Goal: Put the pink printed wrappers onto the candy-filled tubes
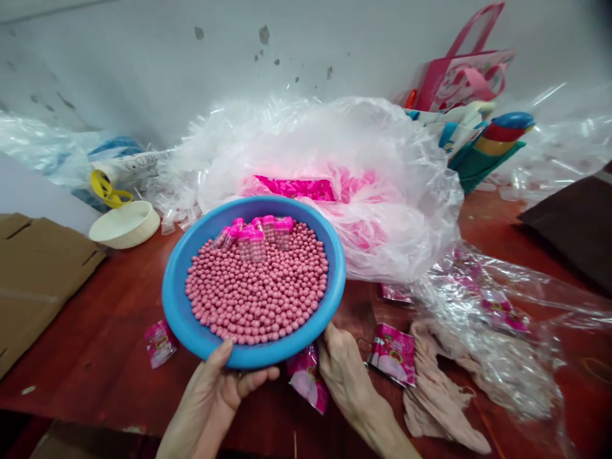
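A blue basin (253,359) full of pink beads (261,287) is in front of me, with several small clear bottles with bright pink caps (257,245) lying on the beads. My left hand (217,395) grips the basin's near rim, its thumb on the edge and its fingers below. My right hand (347,370) is at the basin's lower right side, its fingers curled and partly hidden; what they hold, if anything, cannot be made out. A pink printed packet (308,382) lies between my hands, partly under the basin.
Behind the basin is a large clear plastic bag (392,248) with bright pink pieces. A white bowl (125,226) and cardboard box (38,274) are left. Pink packets (394,354), a beige cloth (437,401) and clear plastic (507,370) lie right on the red table (95,382).
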`<state>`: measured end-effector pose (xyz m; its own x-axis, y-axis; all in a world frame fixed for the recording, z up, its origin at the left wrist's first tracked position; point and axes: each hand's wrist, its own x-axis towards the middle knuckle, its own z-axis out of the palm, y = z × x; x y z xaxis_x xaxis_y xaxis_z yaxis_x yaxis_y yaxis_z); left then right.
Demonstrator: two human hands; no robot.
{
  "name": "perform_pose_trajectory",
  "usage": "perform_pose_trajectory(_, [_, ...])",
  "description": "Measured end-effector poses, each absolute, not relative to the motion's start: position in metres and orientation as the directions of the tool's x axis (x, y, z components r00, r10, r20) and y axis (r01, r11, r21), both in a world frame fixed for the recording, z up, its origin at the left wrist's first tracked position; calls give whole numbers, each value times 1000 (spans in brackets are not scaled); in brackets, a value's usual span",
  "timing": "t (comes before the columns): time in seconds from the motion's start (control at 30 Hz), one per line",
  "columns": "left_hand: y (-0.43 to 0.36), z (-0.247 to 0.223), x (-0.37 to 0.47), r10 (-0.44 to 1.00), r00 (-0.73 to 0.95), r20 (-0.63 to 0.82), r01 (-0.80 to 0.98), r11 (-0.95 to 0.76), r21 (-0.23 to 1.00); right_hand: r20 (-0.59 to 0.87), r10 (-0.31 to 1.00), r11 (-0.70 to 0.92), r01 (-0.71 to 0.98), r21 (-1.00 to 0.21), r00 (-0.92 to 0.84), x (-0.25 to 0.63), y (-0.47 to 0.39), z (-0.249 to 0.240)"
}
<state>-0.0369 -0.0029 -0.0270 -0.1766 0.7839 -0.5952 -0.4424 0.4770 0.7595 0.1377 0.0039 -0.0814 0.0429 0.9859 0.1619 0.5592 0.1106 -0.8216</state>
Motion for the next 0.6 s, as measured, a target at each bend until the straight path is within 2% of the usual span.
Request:
perform_pose_trajectory(0.1, [-15,-53,-38,882,-192,-430,-311,361,879,135,990,129,546,-828,-29,143,-4,-91])
perform_pose_trajectory(0.2, [-27,-78,-31,906,-184,-382,-206,344,916,118,992,129,534,-836,-54,149,-12,-102])
perform_pose_trajectory(0.43, [-26,-92,10,950,-119,-290,135,305,943,115,989,145,540,-829,-89,157,-13,-124])
perform_pose_trajectory(0.6, [-19,-94,25,958,-140,-250,232,278,932,91,991,132,564,-815,-101,159,-8,-126])
